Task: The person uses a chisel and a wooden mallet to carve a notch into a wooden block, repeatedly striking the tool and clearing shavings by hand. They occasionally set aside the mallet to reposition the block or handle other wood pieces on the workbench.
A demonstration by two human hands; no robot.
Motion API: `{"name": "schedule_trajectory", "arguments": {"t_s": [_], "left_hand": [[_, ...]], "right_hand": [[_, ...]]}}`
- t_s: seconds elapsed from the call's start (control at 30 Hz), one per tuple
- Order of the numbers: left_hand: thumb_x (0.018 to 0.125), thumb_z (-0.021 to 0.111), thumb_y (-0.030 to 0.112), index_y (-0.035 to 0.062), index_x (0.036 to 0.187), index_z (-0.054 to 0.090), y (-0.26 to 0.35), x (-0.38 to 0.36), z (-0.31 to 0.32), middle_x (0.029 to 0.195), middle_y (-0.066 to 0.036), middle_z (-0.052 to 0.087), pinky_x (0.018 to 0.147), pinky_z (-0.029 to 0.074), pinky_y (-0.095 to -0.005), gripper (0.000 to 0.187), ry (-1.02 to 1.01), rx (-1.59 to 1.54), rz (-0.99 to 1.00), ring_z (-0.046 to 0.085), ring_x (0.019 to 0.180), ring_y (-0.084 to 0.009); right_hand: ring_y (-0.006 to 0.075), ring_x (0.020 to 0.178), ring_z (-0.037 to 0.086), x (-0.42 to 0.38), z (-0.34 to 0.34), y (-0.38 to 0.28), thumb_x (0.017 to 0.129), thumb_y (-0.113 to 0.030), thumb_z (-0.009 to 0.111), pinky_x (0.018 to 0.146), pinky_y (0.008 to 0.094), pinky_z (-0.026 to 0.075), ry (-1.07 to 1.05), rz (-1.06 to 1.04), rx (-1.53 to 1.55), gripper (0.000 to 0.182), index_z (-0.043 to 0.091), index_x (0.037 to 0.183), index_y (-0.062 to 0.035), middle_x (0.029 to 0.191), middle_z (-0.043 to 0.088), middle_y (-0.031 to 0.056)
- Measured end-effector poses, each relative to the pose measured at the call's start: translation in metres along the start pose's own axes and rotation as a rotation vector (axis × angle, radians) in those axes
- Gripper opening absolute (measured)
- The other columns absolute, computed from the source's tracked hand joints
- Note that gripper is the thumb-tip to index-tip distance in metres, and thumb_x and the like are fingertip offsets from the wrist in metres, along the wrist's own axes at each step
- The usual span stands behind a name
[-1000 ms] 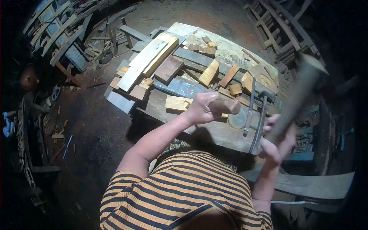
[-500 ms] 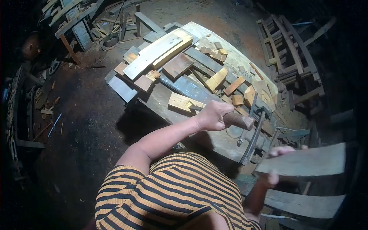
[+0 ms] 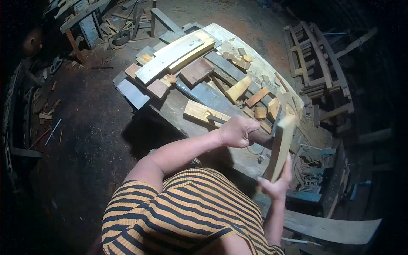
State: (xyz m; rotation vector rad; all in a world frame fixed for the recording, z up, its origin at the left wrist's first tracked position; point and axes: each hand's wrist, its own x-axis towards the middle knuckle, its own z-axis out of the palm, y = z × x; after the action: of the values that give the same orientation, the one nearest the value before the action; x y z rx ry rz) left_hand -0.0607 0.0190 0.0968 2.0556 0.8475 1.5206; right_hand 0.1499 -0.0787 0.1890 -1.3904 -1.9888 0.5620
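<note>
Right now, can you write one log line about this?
left hand: grips chisel | right hand: holds wooden block | blade: at notch in pale wood | pale wood: on bench

Planks (image 3: pixel 172 59) lie at the far left of the bench (image 3: pixel 170 109), a block (image 3: pixel 196 112) nearer, the left hand (image 3: pixel 237 131) just right of it, the right hand (image 3: pixel 278 185) farther right, a rack (image 3: pixel 317 55) beyond.

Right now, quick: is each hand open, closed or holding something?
Left hand: closed, holding the chisel handle.
Right hand: closed on the wooden block.
</note>
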Motion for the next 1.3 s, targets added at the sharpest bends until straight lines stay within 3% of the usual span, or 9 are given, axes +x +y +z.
{"name": "schedule_trajectory", "arguments": {"t_s": [0.1,0.23,0.3,0.4,0.6,0.63,0.7,1.03,1.3], "left_hand": [[0.062,0.072,0.014,0.005,0.071,0.048,0.001,0.002,-0.002,0.066,-0.013,0.051,0.055,0.042,-0.0396,0.027,-0.01,-0.012,-0.006,0.055,0.065,-0.0348],[0.06,0.072,0.013,0.0048,0.07,0.047,0.002,0.002,-0.004,0.067,-0.013,0.05,0.055,0.042,-0.0395,0.028,-0.022,0.018,0.011,0.054,0.065,-0.0349],[0.059,0.072,0.013,0.0048,0.07,0.046,0.003,0.003,-0.004,0.067,-0.013,0.05,0.055,0.042,-0.0394,0.029,-0.025,0.01,0.008,0.054,0.065,-0.0348],[0.058,0.072,0.013,0.0048,0.071,0.046,0.0,0.003,-0.005,0.067,-0.013,0.05,0.055,0.042,-0.0396,0.029,-0.045,0.039,0.004,0.054,0.065,-0.0346],[0.059,0.071,0.013,0.0052,0.072,0.047,0.0,0.001,-0.003,0.068,-0.012,0.05,0.056,0.042,-0.0392,0.028,-0.031,0.022,0.008,0.054,0.066,-0.0343],[0.059,0.071,0.013,0.0053,0.072,0.048,-0.001,0.001,-0.003,0.068,-0.012,0.051,0.056,0.042,-0.0391,0.028,-0.022,0.023,0.013,0.055,0.066,-0.034],[0.059,0.071,0.013,0.0054,0.072,0.048,0.002,-0.001,-0.004,0.068,-0.012,0.051,0.056,0.042,-0.039,0.028,-0.016,0.023,0.016,0.055,0.066,-0.0337],[0.069,0.072,0.012,0.0042,0.084,0.06,-0.024,0.004,-0.1,0.07,0.0,0.059,0.056,0.047,-0.0251,0.02,0.406,-0.611,-0.412,0.057,0.063,-0.0095],[0.068,0.063,0.008,0.005,0.076,0.049,-0.045,-0.004,-0.127,0.058,-0.003,0.047,0.047,0.043,-0.0261,0.016,0.609,-0.688,-0.398,0.05,0.048,-0.014]], "right_hand": [[0.0171,0.097,0.05,0.0,-0.026,0.007,0.051,-0.023,0.075,0.084,0.0299,0.042,0.29,-0.066,0.044,0.098,0.035,0.137,-0.0022,0.106,0.051,0.0077],[0.0202,0.104,0.046,-0.02,-0.011,0.027,0.056,-0.022,0.071,0.087,0.0324,0.042,0.541,-0.009,1.318,0.098,0.027,0.142,-0.0047,0.115,0.042,0.0099],[0.021,0.102,0.048,-0.015,0.009,0.04,0.054,-0.028,0.076,0.089,0.0333,0.042,0.205,-0.167,-0.051,0.1,0.03,0.14,-0.0036,0.113,0.046,0.0096],[0.0284,0.112,0.049,-0.004,-0.005,0.005,0.05,-0.031,0.082,0.099,0.0383,0.037,0.065,0.119,0.116,0.096,0.042,0.13,0.003,0.119,0.049,0.0127],[0.0172,0.086,0.051,-0.006,0.002,-0.014,0.059,-0.032,0.081,0.076,0.0292,0.045,0.532,-0.208,0.803,0.102,0.025,0.139,-0.0032,0.098,0.049,0.0092],[0.0193,0.095,0.053,-0.032,0.006,0.059,0.058,-0.032,0.081,0.082,0.0319,0.045,0.496,0.177,1.015,0.102,0.028,0.138,-0.0021,0.105,0.051,0.0116],[0.021,0.105,0.053,-0.015,0.015,0.024,0.056,-0.032,0.081,0.088,0.0339,0.044,0.019,-0.032,-0.032,0.102,0.03,0.137,0.0006,0.116,0.05,0.0135],[0.0215,0.111,0.049,-0.008,0.022,0.025,0.053,-0.03,0.081,0.097,0.035,0.038,0.078,0.144,0.407,0.1,0.035,0.135,0.0041,0.12,0.051,0.0122],[0.0205,0.111,0.051,-0.005,0.035,0.032,0.051,-0.025,0.081,0.095,0.0337,0.041,-0.021,0.081,0.32,0.101,0.035,0.137,0.003,0.123,0.051,0.0115]]}}
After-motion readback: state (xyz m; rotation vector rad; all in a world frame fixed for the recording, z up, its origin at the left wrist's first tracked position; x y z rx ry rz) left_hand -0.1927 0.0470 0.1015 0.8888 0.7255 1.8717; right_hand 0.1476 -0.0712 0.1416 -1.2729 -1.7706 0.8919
